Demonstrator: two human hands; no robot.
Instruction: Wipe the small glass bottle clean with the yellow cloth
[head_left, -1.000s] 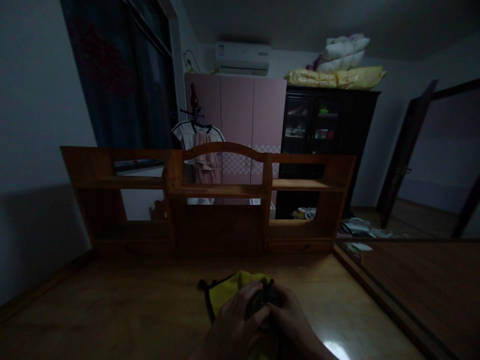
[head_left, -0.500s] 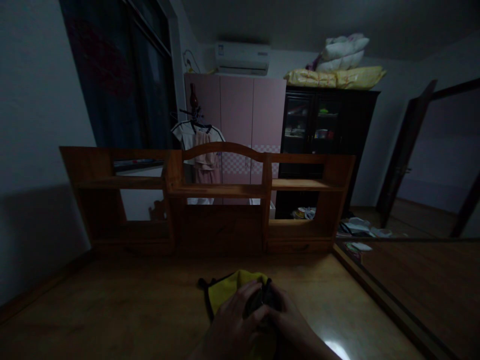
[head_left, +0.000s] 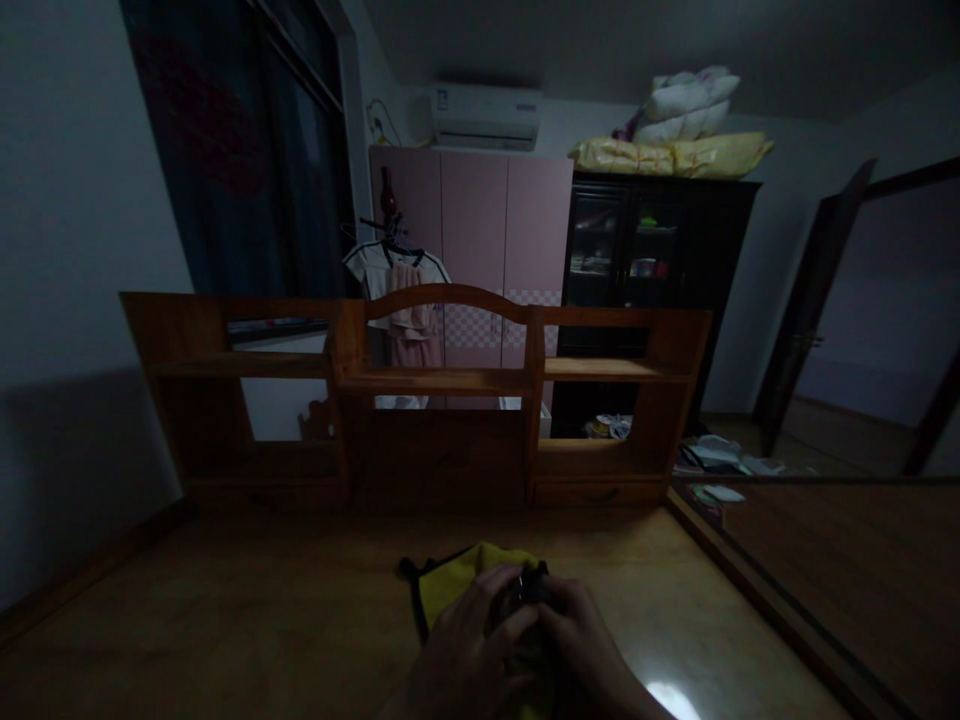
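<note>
A yellow cloth with dark edging point(head_left: 448, 590) lies on the wooden desktop, partly covered by my hands. My left hand point(head_left: 472, 640) is closed, its fingers curled around a small dark object point(head_left: 525, 592) with a shiny glint on top. From the other side, my right hand point(head_left: 581, 630) pinches the same object with thumb and fingers. The room is dim and the fingers cover most of the object, so its kind cannot be made out. Some of the yellow cloth also shows below the hands.
The wooden desktop point(head_left: 262, 610) stretches out around my hands, with a light reflection at right. A wooden shelf unit point(head_left: 435, 380) with drawers stands along its far edge. Behind are a pink wardrobe point(head_left: 472, 220), a dark cabinet point(head_left: 731, 240) and hanging clothes point(head_left: 409, 310). A wall rises at left.
My right hand has shifted slightly, its fingers working on the dark object, which has turned a little and shows more glint. The cloth lies nearly as before.
</note>
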